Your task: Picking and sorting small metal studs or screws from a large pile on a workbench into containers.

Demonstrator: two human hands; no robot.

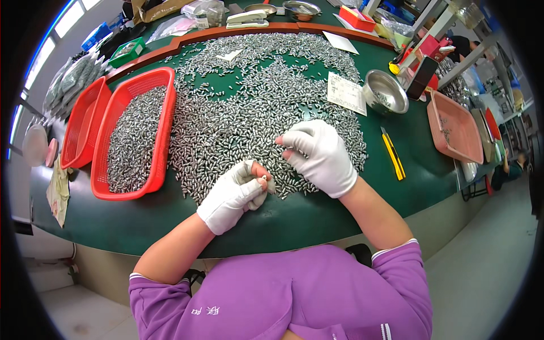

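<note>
A wide layer of small, shiny, bullet-shaped metal pieces (pixel 243 122) covers the middle of the green table. At its near edge my left hand (pixel 235 192), in a white glove with bare fingertips, is closed in a pinch on one small metal piece (pixel 264 178), mostly hidden by the fingers. My right hand (pixel 323 156), gloved the same way, hovers above the pile's right part. Its fingers are bent, with thumb and forefinger tips apart and nothing visible between them. Left of the pile, a red plastic basket (pixel 170 122) holds many more such pieces.
Another red basket (pixel 85 122) stands far left. To the right are a steel bowl (pixel 391 85), a paper slip (pixel 346 93), a yellow utility knife (pixel 393 153) and a pink tray (pixel 457 130). A wooden ledge (pixel 226 31) bounds the back, with a white stapler (pixel 247 19) behind.
</note>
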